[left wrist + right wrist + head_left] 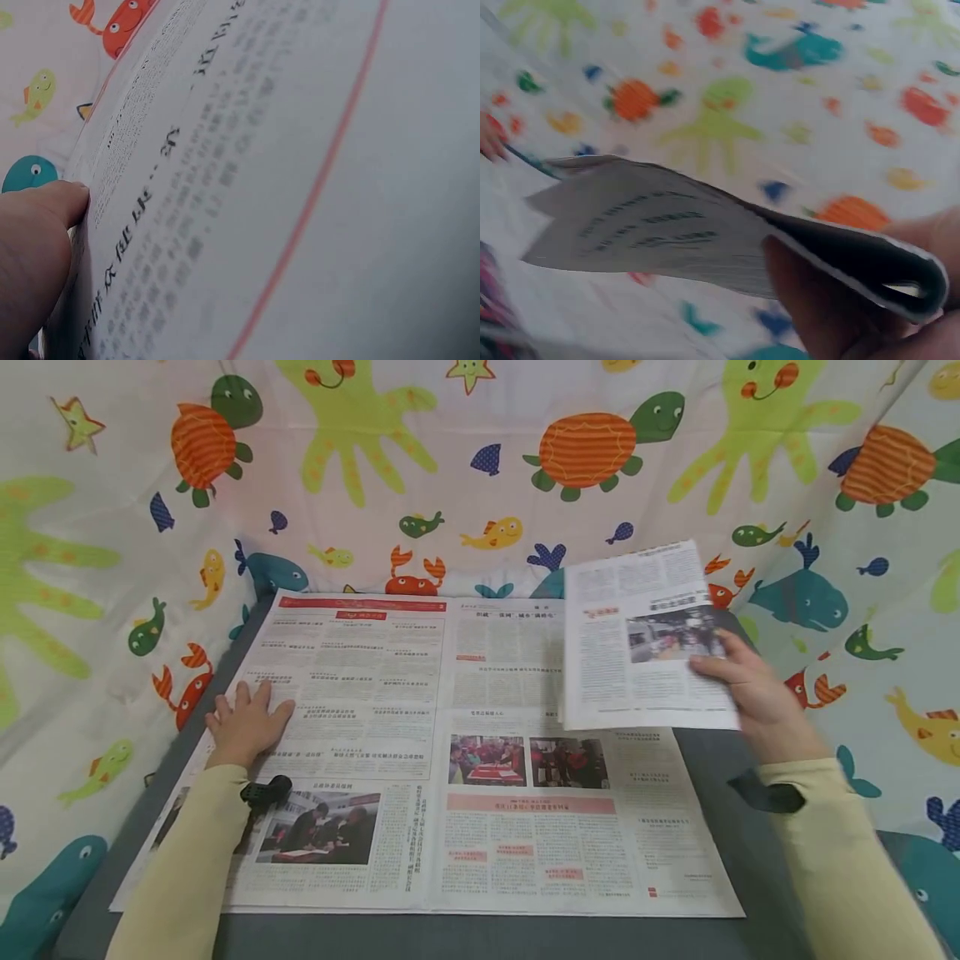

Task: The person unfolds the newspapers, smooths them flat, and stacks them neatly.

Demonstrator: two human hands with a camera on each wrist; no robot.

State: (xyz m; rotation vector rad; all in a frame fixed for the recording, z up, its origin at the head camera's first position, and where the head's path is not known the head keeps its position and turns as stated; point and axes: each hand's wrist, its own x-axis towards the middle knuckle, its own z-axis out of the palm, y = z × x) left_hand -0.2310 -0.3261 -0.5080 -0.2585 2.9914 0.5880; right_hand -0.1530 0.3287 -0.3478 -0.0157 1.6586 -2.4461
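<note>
A large newspaper [405, 752] lies spread open, printed with text columns and photos. On its left page rests my left hand [247, 720], fingers spread; the left wrist view shows the thumb [52, 217] against the printed paper close up. My right hand [757, 693] holds a smaller folded newspaper [615, 685] by its right edge, raised above the upper right of the spread sheet and covering part of it. In the right wrist view, fingers and thumb [810, 300] pinch the folded newspaper [652, 225] near its rounded fold, with its layers slightly apart.
The spread newspaper lies on a dark grey table [480, 937], which shows along the front and sides. Behind and around hangs a white cloth [480, 460] printed with sea animals. Each wrist wears a dark strap [772, 793].
</note>
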